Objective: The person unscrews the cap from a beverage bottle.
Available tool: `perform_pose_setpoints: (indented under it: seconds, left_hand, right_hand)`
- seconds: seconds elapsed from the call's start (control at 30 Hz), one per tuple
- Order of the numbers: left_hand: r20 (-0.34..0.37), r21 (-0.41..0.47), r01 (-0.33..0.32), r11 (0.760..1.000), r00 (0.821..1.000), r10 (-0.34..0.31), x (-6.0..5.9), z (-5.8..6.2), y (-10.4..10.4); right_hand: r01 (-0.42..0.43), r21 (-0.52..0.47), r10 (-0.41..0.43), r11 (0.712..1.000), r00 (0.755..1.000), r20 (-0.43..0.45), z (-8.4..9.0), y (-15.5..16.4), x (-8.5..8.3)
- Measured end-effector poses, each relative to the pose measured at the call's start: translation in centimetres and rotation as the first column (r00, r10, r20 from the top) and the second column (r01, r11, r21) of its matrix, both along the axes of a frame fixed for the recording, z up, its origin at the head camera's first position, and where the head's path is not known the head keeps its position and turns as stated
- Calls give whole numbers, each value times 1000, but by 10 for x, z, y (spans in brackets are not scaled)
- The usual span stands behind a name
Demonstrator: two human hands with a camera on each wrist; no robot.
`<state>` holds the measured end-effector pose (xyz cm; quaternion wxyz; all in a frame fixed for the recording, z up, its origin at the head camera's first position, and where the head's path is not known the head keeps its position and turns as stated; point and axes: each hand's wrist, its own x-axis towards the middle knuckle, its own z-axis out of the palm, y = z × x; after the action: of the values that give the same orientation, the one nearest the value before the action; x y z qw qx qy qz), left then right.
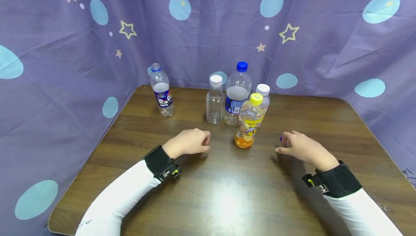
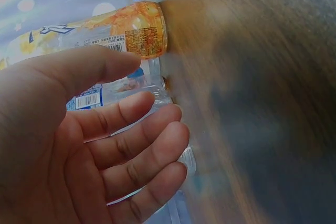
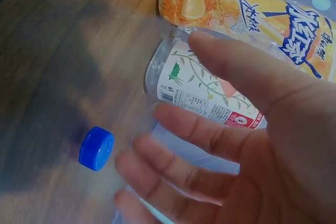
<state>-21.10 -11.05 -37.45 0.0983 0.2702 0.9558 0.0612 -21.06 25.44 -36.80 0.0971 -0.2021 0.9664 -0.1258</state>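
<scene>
My left hand (image 1: pixel 191 142) hovers low over the table with loosely bent fingers and nothing between them; its palm (image 2: pixel 68 145) shows bare. To the right, my right hand (image 1: pixel 303 149) hangs with thumb and fingers apart, holding nothing. Just past its fingertips a blue bottle cap (image 3: pixel 96 148) lies on the wood, partly hidden by the hand in the head view. Between the hands stands a yellow-capped drink bottle (image 1: pixel 250 124) with an orange-and-yellow label. Right behind it is a white-capped bottle (image 3: pixel 205 85) with a plant-patterned label.
A big blue-capped bottle (image 1: pixel 238 88) and a clear white-capped bottle (image 1: pixel 215 106) stand behind on the brown table (image 1: pixel 208 200). An uncapped Pepsi bottle (image 1: pixel 163 97) is at the back left. A purple patterned curtain (image 1: pixel 214 30) hangs along the back and sides.
</scene>
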Motion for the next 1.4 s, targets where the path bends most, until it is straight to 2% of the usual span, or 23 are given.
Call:
perform_pose_setpoints:
  seconds: [0.2, 0.33, 0.37, 0.43, 0.57, 0.6, 0.67, 0.73, 0.87, 0.97, 1.07, 1.27, 1.4]
  left_hand:
    - [-38, 27, 27, 999, 999, -26, -3, -3, 11]
    - [-75, 170, 34, 985, 997, -22, -6, -8, 30]
    - [-79, 228, 25, 973, 997, -7, -7, -10, 37]
    - [-69, 360, -11, 933, 997, 38, -9, -13, 51]
    - [-22, 573, -113, 811, 988, 153, -12, -19, 77]
    - [-11, 607, -136, 783, 984, 180, -12, -21, 83]
    - [4, 647, -181, 741, 972, 234, -13, -25, 94]
    - [7, 664, -213, 716, 960, 279, -14, -28, 102]
    - [-11, 651, -239, 721, 946, 323, -15, -32, 112]
    - [-18, 641, -230, 733, 949, 314, -17, -32, 114]
    - [-5, 660, -213, 720, 957, 288, -17, -32, 111]
    - [13, 742, -156, 652, 976, 219, -13, -30, 101]
    - [29, 790, -104, 605, 991, 132, -5, -21, 90]
  right_hand:
    - [24, -18, -23, 1000, 999, 39, 2, 4, 3]
    - [30, -23, -29, 999, 999, 46, 3, 5, 5]
    - [30, -23, -29, 999, 999, 45, 3, 6, 5]
    - [26, -23, -25, 999, 999, 45, 3, 6, 6]
    - [26, -16, -25, 1000, 998, 49, 2, 6, 7]
    - [25, -15, -25, 1000, 998, 49, 2, 6, 7]
    - [29, -14, -28, 999, 998, 57, 1, 6, 7]
    - [32, -14, -31, 999, 998, 63, 0, 7, 8]
    - [37, -12, -36, 999, 997, 71, -1, 8, 9]
    - [36, -14, -35, 999, 997, 68, -1, 7, 9]
    - [30, -22, -29, 999, 998, 62, -2, 6, 8]
    - [22, -19, -22, 1000, 1000, 1, -2, 2, 5]
    - [21, -6, -21, 1000, 998, -52, -2, 2, 3]
